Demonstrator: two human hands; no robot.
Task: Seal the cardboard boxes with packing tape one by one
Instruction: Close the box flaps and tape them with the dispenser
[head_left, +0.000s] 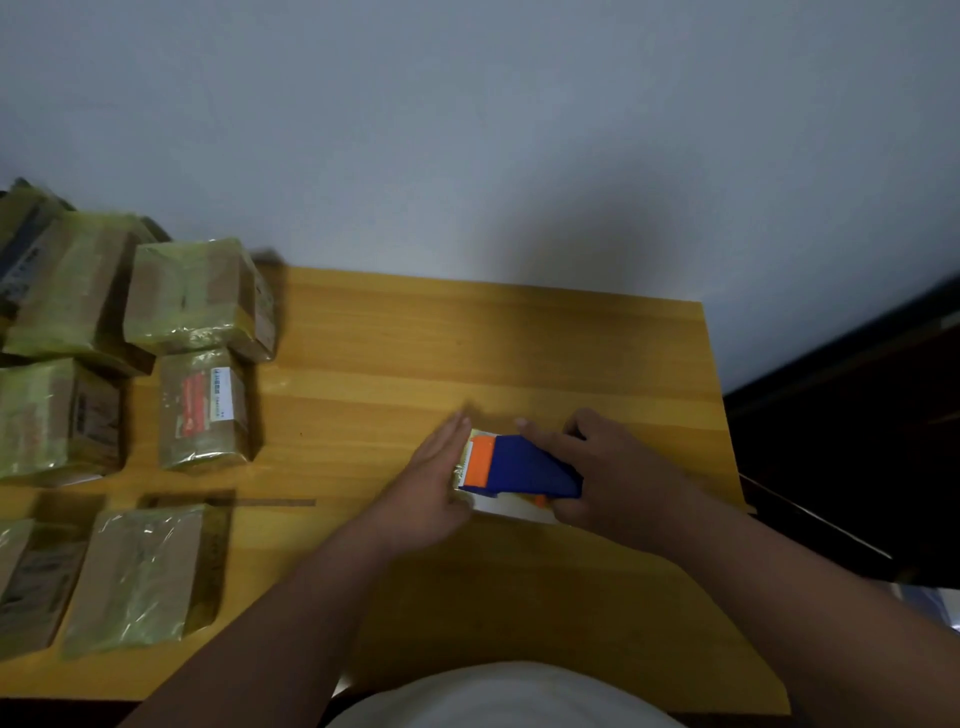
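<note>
On the yellow desk, the right hand grips a blue and orange tape dispenser over a small box near the front edge, fingers wrapped round it. The left hand presses the box's left side with straight fingers. Taped boxes sit far left

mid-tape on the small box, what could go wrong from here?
1. The left hand lies flat against the box end, right beside the tape dispenser nose; its fingers may get taped or nicked.
2. The right hand and dispenser hide most of the box, so the tape may run off-line.
3. The box sits near the table right edge; a hard push may slide it.
</note>
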